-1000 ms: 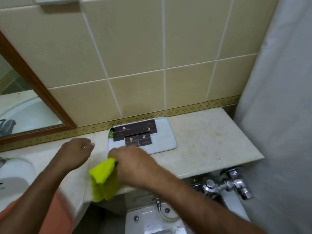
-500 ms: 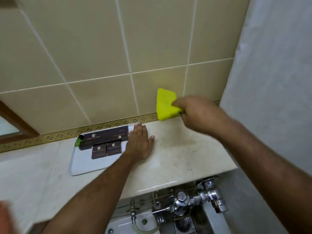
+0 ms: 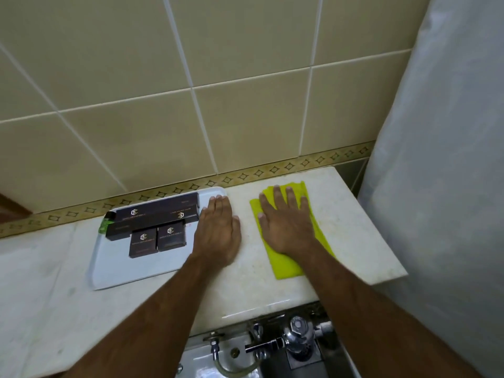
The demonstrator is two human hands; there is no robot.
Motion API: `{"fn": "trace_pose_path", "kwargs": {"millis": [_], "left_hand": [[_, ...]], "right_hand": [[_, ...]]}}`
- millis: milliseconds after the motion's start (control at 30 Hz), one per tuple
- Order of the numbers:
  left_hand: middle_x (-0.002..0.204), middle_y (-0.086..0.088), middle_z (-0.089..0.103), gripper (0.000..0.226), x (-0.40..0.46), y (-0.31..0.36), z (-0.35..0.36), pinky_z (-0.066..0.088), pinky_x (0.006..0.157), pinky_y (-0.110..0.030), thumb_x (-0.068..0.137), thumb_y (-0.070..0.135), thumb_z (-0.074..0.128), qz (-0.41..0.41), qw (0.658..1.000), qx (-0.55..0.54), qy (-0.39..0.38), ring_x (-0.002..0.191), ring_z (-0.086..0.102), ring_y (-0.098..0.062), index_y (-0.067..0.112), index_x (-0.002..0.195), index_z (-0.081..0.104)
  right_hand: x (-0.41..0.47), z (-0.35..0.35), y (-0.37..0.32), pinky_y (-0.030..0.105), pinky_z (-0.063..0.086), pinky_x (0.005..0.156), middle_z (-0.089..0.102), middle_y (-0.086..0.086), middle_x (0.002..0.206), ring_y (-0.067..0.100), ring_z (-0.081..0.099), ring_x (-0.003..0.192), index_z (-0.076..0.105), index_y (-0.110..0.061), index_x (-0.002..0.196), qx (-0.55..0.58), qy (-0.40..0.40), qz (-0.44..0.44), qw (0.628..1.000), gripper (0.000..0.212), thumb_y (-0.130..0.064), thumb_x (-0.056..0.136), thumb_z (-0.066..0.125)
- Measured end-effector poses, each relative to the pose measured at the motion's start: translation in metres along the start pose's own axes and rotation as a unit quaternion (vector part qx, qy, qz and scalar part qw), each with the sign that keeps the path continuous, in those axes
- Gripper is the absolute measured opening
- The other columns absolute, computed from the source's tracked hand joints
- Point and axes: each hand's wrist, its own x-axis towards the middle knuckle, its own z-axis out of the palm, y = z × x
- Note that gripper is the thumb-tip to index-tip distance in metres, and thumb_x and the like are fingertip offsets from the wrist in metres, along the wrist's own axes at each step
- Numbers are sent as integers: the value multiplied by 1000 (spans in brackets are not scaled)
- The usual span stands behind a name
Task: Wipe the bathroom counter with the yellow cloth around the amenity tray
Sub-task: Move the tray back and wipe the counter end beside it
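Note:
The yellow cloth (image 3: 283, 264) lies spread flat on the pale marble counter (image 3: 245, 290), right of the tray. My right hand (image 3: 286, 225) presses on it, palm down, fingers spread. The white amenity tray (image 3: 122, 271) sits to the left, holding several dark brown boxes (image 3: 158, 222) and a small green item (image 3: 105, 225) at its far left corner. My left hand (image 3: 218, 230) rests flat on the tray's right edge and the counter beside it, holding nothing.
A beige tiled wall (image 3: 218, 105) with a patterned border runs behind the counter. A white curtain (image 3: 441, 159) hangs at the counter's right end. Chrome flush valve and pipes (image 3: 294, 339) sit below the front edge. A wooden mirror frame corner (image 3: 11, 205) shows at far left.
The right hand carried the cloth from the counter's front edge up to the wall and has now laid it flat on the counter. The left hand moved to the tray's right edge.

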Motion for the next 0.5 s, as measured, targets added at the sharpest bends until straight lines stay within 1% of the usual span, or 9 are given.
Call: {"fn": "trace_pose_path", "kwargs": {"millis": [67,167,233,300,333,400,433,500], "left_hand": [[158,-18,23,67,1,0,1,9,119,-43,91,34,16,-8,1000,0,0,148,17,-31,1,149,23],[158,-19,22,67,1,-3,1,8,119,-43,91,33,17,-3,1000,-5,-3,148,16,-32,0,149,23],[158,-20,23,67,1,-4,1,9,119,-44,91,32,18,-1,1000,-4,-2,148,17,-33,-1,149,24],[158,-19,21,66,1,-2,-1,8,120,-43,91,32,19,-1,1000,-3,-2,148,15,-31,1,150,22],[159,-17,19,67,1,-1,-1,7,121,-42,91,33,18,3,1000,-1,-9,149,13,-30,2,151,19],[161,-14,16,68,1,2,-4,5,121,-40,91,36,15,-3,1000,1,-17,149,10,-27,5,152,15],[161,-14,15,68,1,2,-4,5,122,-40,91,37,14,-3,1000,5,-18,150,10,-27,5,152,14],[161,-15,16,68,2,2,-4,7,122,-41,91,36,13,-3,1000,9,-19,149,11,-28,5,152,15]], "right_hand": [[9,5,-10,61,17,115,30,10,160,40,22,146,36,-28,149,-26,0,-24,999,62,-48,92,21],[-26,5,-8,59,22,115,35,9,158,39,27,145,40,-28,147,-18,19,-82,996,58,-46,93,28],[-57,7,8,56,22,116,32,6,160,35,26,147,38,-31,147,2,-14,-144,989,57,-48,94,31],[-49,2,44,54,20,118,27,3,162,32,22,149,32,-34,150,-9,-38,-163,986,59,-53,94,26],[-34,-2,61,53,19,118,25,4,162,32,20,149,30,-35,151,-20,-29,-143,989,62,-56,93,21],[2,-14,94,52,18,117,22,5,163,33,19,149,25,-35,152,-42,-14,-61,997,69,-59,89,11],[14,-16,105,52,18,117,22,6,163,33,20,149,25,-35,153,-44,-9,-15,999,72,-60,87,9],[16,-15,115,53,23,116,27,8,162,34,23,147,29,-33,152,-32,15,60,998,71,-60,88,13]]}}
